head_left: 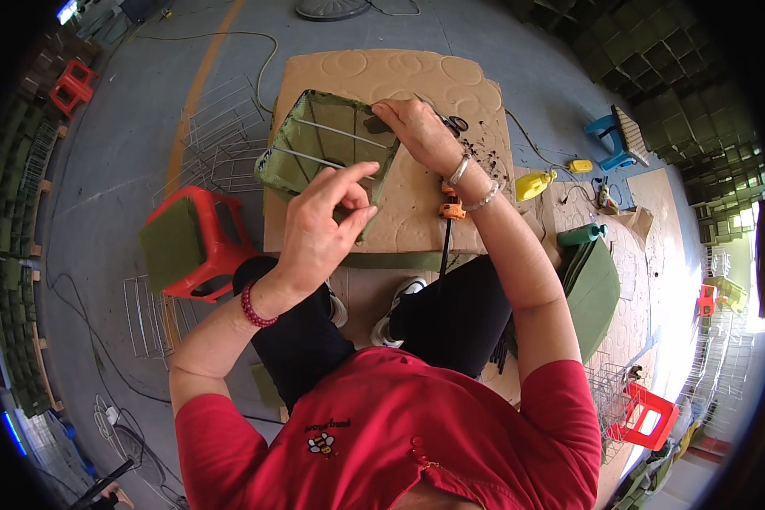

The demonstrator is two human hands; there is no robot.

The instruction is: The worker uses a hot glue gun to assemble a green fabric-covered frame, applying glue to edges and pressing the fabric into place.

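A green fabric-covered wire-frame basket lies tilted on the cardboard-topped table, its open side facing up with metal wires across it. My right hand pinches the fabric at the basket's far right corner. Over the basket's near right side is my left hand, its thumb and index finger apart and the other fingers partly curled. No object shows in it, though its palm side is partly hidden. Beyond my right wrist lie black-handled scissors and several small dark bits. Under that forearm sits an orange and black tool.
A red stool with green fabric stands left of the table, near bare wire frames. To the right are a yellow bottle, a green bottle and stacked green panels. A blue stool stands farther off.
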